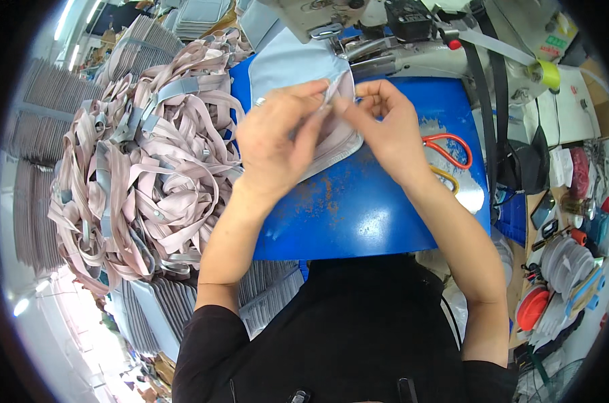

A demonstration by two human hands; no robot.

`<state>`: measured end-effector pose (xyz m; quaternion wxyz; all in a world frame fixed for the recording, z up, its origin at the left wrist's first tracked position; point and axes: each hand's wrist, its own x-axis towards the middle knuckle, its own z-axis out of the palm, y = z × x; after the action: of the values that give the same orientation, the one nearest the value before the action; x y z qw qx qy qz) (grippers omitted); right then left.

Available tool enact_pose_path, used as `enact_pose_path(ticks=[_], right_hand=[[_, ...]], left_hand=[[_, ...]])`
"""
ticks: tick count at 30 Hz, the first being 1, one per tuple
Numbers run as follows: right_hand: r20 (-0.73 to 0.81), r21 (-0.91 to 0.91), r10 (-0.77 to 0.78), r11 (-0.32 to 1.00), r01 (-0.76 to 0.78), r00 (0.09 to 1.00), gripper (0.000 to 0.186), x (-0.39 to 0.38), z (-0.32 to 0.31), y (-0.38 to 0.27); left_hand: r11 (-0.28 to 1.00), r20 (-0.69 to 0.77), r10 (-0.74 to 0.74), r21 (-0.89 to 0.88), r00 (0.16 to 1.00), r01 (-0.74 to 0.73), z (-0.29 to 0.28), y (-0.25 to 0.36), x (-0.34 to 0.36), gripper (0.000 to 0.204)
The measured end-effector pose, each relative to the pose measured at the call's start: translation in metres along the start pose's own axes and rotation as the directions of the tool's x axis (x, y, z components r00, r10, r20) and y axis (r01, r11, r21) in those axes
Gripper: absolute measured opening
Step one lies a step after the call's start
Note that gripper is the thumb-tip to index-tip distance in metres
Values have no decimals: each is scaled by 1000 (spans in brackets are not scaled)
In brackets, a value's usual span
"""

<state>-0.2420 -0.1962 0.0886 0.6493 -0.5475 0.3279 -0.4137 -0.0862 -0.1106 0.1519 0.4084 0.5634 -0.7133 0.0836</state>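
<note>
My left hand [277,134] pinches a fold of pinkish-grey fabric strip [335,131], thumb against fingers. Close beside it, my right hand [388,127] has its thumb and fingertips closed on the same strip. The strip lies along the edge of a light blue fabric panel [291,64], which reaches back toward the head of a sewing machine [325,20]. Part of the panel is hidden behind my left hand. Scissors [456,151] with red and yellow handles lie right of my right wrist, their blades out of sight.
The blue work table [358,221] has worn patches. A large tangled heap of pinkish strips with light blue pieces [170,161] rises at its left. Stacks of folded panels [42,195] stand farther left. Black belts [482,87] hang at the right, near a cluttered shelf [566,255].
</note>
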Motion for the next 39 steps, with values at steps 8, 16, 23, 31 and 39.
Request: enact_pose_path(ticks=[8, 16, 23, 31, 39], right_hand=[[13, 236, 164, 958, -162, 986, 16, -25, -6, 11], [20, 370, 168, 914, -164, 986, 18, -1, 7, 14], [-103, 459, 260, 869, -186, 960, 20, 30, 24, 9], [-253, 407, 251, 904, -133, 934, 20, 32, 36, -2], [-216, 290, 233, 943, -165, 948, 23, 34, 26, 6]], left_hand=[[926, 202, 311, 155, 929, -344, 17, 2, -1, 11], [928, 263, 266, 191, 927, -320, 14, -8, 23, 18], [943, 300, 145, 246, 943, -223, 18, -26, 43, 17], [983, 71, -171, 77, 983, 166, 37, -4, -25, 33], [202, 715, -392, -547, 579, 813, 3, -132, 11, 25]])
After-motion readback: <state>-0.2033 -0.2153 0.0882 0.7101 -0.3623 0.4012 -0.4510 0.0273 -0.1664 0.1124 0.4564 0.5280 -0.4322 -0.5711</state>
